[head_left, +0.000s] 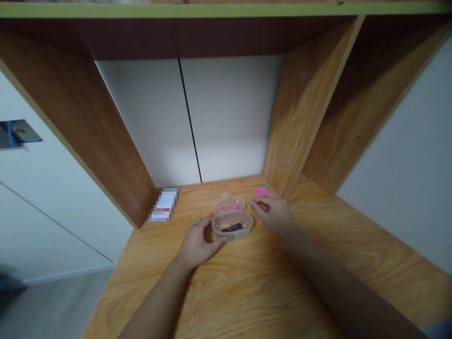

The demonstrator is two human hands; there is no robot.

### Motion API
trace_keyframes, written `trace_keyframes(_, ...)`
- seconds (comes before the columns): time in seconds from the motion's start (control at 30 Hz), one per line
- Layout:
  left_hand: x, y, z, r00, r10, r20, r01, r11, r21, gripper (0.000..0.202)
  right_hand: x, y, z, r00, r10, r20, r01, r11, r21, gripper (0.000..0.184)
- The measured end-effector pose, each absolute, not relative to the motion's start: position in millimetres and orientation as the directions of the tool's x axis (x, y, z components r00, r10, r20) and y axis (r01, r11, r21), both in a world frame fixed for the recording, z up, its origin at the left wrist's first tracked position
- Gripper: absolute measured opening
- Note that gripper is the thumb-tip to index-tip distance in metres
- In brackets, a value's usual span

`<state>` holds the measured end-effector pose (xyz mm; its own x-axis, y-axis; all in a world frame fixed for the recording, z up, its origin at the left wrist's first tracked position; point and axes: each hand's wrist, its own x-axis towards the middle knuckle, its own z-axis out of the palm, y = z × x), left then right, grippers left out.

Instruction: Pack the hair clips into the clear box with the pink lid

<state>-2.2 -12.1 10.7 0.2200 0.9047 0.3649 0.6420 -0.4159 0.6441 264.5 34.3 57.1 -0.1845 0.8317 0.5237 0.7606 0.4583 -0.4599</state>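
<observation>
A small clear plastic box [232,227] stands open on the wooden desk [247,292], its hinged lid [228,204] lying back behind it. A dark, thin item [233,228] lies inside the box. My left hand [197,242] cups the box's left side, fingers curled against it. My right hand [273,214] rests just right of the box, fingertips pinched together near the lid; what they pinch, if anything, is too small to name. A pink oval object [261,191] lies on the desk just behind my right hand.
A pixelated white and pink pack [164,204] lies at the back left of the desk. Wooden side panels [300,122] and a white back wall enclose the desk nook. A shelf runs overhead.
</observation>
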Motion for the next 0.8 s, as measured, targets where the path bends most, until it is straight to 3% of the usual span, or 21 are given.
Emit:
trace_keyframes(0.1,-1.7,-12.7,11.0,0.205,0.907,0.368,0.625,-0.41,0.664,0.045,293.0,49.4,56.2,-0.201,0.834,0.514,0.799,0.443,-0.406,0.027)
trace_keyframes(0.3,-3.0,-13.5,12.2,0.208,0.907,0.365,0.645,-0.408,0.646,0.041,331.5,68.2,46.2,-0.339,0.909,0.243,0.872,0.401,-0.281,0.019)
trace_keyframes(0.5,-3.7,-13.3,11.5,0.217,0.911,0.35,0.648,-0.403,0.646,0.04,338.0,73.2,40.8,-0.202,0.934,0.296,0.957,0.253,-0.144,0.033)
trace_keyframes(0.67,-4.1,-12.9,10.2,0.211,0.911,0.353,0.646,-0.401,0.649,0.041,328.4,73.9,32.5,-0.123,0.963,0.241,0.985,0.148,-0.089,0.044)
trace_keyframes(0.8,-3.9,-13.0,10.9,0.217,0.912,0.348,0.645,-0.401,0.65,0.041,319.2,74.3,26.4,-0.082,0.972,0.219,0.993,0.099,-0.065,0.039)
